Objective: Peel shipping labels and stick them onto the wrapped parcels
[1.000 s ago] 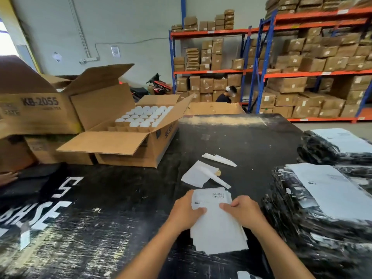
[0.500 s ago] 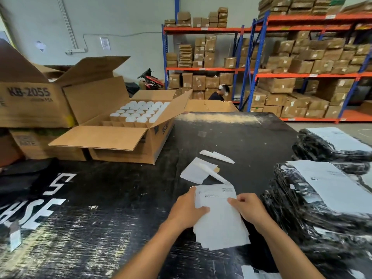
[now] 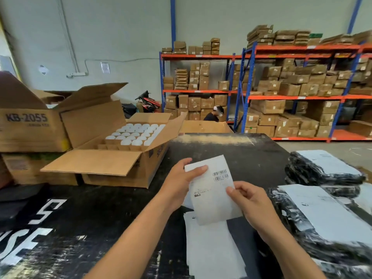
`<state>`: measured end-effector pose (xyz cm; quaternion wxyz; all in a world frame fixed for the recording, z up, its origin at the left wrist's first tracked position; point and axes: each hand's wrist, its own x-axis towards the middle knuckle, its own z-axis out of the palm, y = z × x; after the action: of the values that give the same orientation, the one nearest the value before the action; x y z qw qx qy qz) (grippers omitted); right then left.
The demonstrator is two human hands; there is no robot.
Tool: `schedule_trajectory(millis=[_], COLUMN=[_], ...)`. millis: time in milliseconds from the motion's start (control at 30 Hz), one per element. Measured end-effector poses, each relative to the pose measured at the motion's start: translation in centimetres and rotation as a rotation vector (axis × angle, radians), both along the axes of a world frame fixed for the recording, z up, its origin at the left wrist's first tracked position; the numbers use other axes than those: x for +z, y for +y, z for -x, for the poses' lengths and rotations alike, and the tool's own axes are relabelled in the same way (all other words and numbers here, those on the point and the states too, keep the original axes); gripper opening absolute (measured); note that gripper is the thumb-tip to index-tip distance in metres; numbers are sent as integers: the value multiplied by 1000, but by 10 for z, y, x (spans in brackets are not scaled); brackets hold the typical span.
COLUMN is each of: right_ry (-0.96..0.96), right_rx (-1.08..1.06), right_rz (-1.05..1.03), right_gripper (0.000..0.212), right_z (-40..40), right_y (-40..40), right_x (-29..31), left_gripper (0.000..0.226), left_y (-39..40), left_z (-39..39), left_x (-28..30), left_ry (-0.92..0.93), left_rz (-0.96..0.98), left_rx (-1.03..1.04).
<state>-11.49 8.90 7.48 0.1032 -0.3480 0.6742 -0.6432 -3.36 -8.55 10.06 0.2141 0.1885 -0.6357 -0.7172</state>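
Shipping label (image 3: 211, 188) sits lifted above the desk (image 3: 100, 218) between both our hands; left hand (image 3: 181, 182) pinches its upper left edge, right hand (image 3: 249, 200) pinches its right edge, fingers curled, over the label stack (image 3: 211, 250), beside wrapped parcels (image 3: 322, 218)

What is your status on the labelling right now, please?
Left hand and right hand both pinch one shipping label, held above the label stack. Wrapped parcels wait to the right. Nothing in the way.
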Motion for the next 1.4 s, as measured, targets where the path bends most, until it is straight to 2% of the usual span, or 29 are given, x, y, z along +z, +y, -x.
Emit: schedule_trajectory(millis=[133,300,467,767,1133,1267,1333,1400], right_ry=[113,182,272,262,213,170,164,164], right_rx=[-3,-130,-105,-41,30,-6,-70,-120], right_rz=[-95,-10,-60,-109,-69,-3,43,86], right_gripper=[7,36,39,55,56,54,54,55], right_z=[0,11,23,31,36,36,36,37], right_y=[9,23,39,50,57,53,46,38], right_x=[21,67,97,101,105,102,100,98], left_gripper=[55,57,53,56,57,79,89,87], left_y=[2,4,10,16,17,25,34,46], left_z=[3,4,11,19,33,37,39,38], left_x=[28,50,64,74,75,78,79,78], left_ry=[85,78,39,19,-52,-81,-58,30], left_rz=[53,275,423,461,505,543,690,781], left_rx=[-35,-135,-204,-289,-323,-228,-34,142])
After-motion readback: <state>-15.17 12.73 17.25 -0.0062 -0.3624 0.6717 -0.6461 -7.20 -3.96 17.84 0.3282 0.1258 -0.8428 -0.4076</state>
